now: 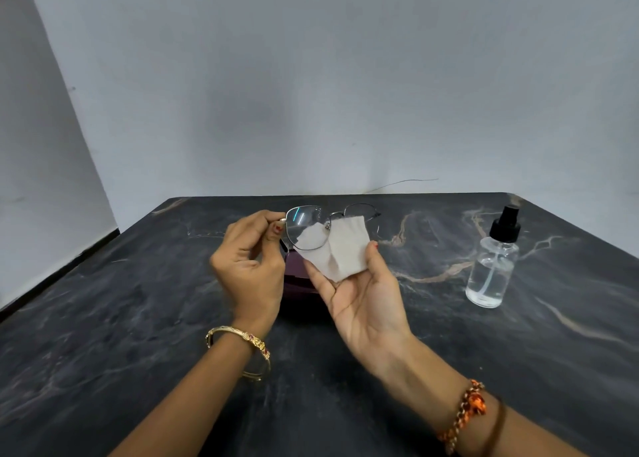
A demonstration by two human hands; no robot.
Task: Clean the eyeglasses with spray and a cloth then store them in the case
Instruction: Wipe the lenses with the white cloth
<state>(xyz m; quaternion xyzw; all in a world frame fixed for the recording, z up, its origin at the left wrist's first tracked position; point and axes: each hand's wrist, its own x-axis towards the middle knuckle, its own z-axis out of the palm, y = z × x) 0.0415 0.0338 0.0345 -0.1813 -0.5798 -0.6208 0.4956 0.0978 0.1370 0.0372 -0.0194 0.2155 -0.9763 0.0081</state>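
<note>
My left hand [250,266] pinches the left hinge of thin metal-framed eyeglasses [304,223], holding them up above the table. My right hand [363,294] lies palm up and holds a small white cloth [345,249] against the glasses, partly behind the left lens and over the bridge. A dark maroon case [297,283] sits on the table under my hands, mostly hidden by them. The clear spray bottle [492,263] with a black pump top stands upright to the right, apart from both hands.
The dark marbled table [138,318] runs to a pale wall at the back and ends at an edge on the left. A thin wire [408,181] lies along the wall behind the table.
</note>
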